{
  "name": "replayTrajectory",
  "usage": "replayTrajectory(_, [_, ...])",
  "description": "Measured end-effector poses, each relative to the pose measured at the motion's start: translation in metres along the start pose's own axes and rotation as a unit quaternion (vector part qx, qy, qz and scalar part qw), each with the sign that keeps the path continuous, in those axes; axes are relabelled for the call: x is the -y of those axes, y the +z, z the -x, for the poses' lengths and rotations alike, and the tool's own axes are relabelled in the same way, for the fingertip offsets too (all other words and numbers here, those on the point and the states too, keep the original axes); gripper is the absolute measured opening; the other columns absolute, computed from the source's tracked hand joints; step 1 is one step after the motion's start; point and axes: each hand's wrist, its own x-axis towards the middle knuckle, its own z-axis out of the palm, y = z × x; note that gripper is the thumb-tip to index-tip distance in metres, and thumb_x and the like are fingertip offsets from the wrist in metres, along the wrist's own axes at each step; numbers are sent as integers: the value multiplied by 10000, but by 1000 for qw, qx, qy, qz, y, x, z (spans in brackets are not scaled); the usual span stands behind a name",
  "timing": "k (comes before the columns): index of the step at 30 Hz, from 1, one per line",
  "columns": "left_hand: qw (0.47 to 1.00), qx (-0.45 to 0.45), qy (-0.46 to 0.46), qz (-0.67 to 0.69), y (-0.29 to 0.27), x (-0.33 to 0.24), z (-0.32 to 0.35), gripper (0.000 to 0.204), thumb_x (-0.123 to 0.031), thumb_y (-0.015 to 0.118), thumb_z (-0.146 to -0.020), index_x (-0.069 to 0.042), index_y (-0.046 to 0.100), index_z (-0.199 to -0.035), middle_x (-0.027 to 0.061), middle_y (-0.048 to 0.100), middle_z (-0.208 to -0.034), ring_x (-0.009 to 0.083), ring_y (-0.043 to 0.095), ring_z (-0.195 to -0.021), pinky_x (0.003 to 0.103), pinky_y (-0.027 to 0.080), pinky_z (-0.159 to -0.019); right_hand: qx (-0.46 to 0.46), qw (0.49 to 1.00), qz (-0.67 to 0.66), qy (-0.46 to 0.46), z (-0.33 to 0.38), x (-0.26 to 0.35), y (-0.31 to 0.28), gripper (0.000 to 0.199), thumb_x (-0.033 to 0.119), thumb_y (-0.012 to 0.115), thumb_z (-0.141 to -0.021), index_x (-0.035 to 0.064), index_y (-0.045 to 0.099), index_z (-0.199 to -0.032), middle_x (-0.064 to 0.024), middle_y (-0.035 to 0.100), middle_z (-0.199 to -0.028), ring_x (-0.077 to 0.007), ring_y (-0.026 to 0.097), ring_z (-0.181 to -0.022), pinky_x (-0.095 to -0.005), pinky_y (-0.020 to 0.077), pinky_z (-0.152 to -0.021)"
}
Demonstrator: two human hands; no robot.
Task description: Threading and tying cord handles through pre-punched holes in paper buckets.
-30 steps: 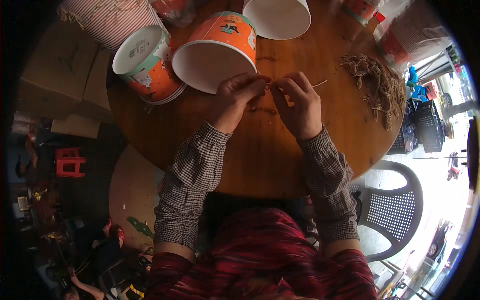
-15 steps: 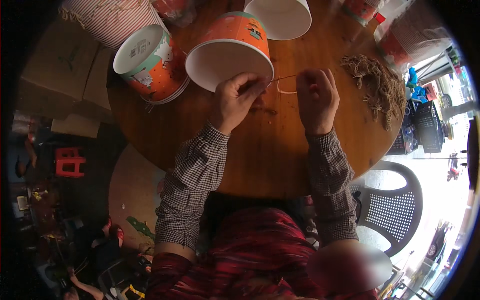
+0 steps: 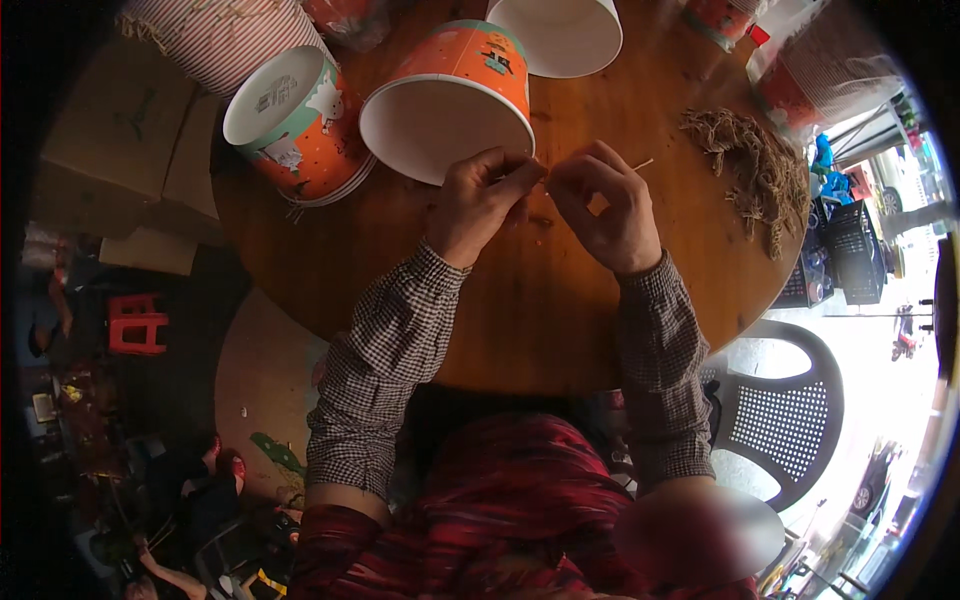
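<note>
An orange paper bucket (image 3: 455, 62) with a green band lies tipped on the round wooden table, its white mouth toward me. My left hand (image 3: 470, 208) is closed in a pinch at the right side of its rim, on a thin brown cord whose part there is mostly hidden. Close beside it, my right hand (image 3: 612, 212) pinches the same cord (image 3: 643, 163); a pale end sticks out past the knuckles. The fingertips of both hands nearly meet. Farther right on the table sits a heap of knotted brown cords (image 3: 745, 165).
Upside-down orange buckets (image 3: 315, 130) are stacked at the left, by a tall striped stack of nested buckets (image 3: 225, 40). Another white-mouthed bucket (image 3: 560, 35) lies at the back. Bagged buckets (image 3: 820, 75) stand far right. A grey plastic chair (image 3: 785, 420) is right of the table.
My right hand has moved left to meet my left hand, and the cord's visible loop between them is gone. The bucket has shifted slightly left.
</note>
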Motion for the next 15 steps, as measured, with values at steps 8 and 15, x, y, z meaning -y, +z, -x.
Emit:
replayTrajectory(8, [999, 36, 3, -9, -1, -1, 0, 152, -116, 546, -892, 14, 605, -840, 16, 582, -699, 60, 522, -542, 210, 458, -492, -16, 997, -53, 46, -2, -3, 9, 93, 72, 643, -799, 38, 648, -886, -45, 564, -848, -119, 561, -690, -248, 465, -605])
replayTrajectory(15, [995, 54, -51, 68, -4, -5, 3, 180, -166, 567, -893, 6, 621, -888, 16, 581, -747, 74, 518, -617, 252, 479, -593, -49, 993, -60, 94, -2, -7, 11, 89, 83, 652, -795, 34, 643, -869, -56, 578, -872, -135, 575, -717, -256, 468, -623])
